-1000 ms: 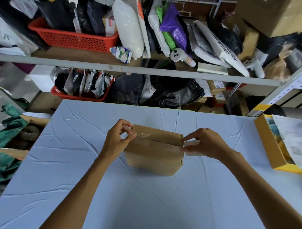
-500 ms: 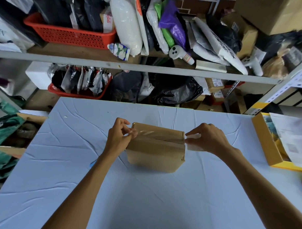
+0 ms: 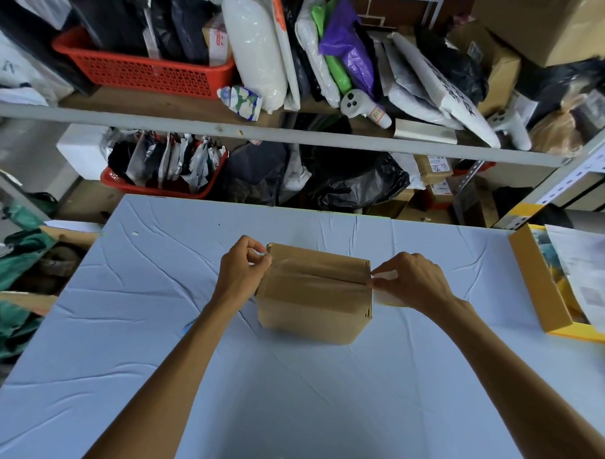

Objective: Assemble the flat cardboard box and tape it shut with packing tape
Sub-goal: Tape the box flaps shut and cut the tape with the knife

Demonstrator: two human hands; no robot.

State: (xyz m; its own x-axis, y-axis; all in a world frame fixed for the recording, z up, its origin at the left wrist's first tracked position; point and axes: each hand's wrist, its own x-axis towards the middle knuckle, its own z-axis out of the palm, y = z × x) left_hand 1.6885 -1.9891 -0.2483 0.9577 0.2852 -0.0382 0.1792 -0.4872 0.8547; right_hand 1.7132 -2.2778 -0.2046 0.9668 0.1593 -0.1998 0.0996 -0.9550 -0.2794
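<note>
On the worktop (image 3: pixel 288 400): cardboard box (image 3: pixel 312 315), packing tape (image 3: pixel 316 274) across seam, pinched by left hand (image 3: pixel 241 272) and right hand (image 3: pixel 415 284). Risk: uneven pull could wrinkle it.

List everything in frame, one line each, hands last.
box: 1, brown, table centre
tape: 1 strip, clear, along box top seam
table: 1, light blue cloth, foreground
tray: 1, yellow, table's right edge, papers inside
shelf: 1, grey, behind table
baskets: 2, red, one on the upper shelf level, one below
bags: many, white, black, purple, green, on both shelf levels
controllers: 2, white, upper shelf, centre and right
carton: 1, brown, top right
left hand: fingers pinch tape at box's left top edge
right hand: fingers pinch tape at box's right top edge
</note>
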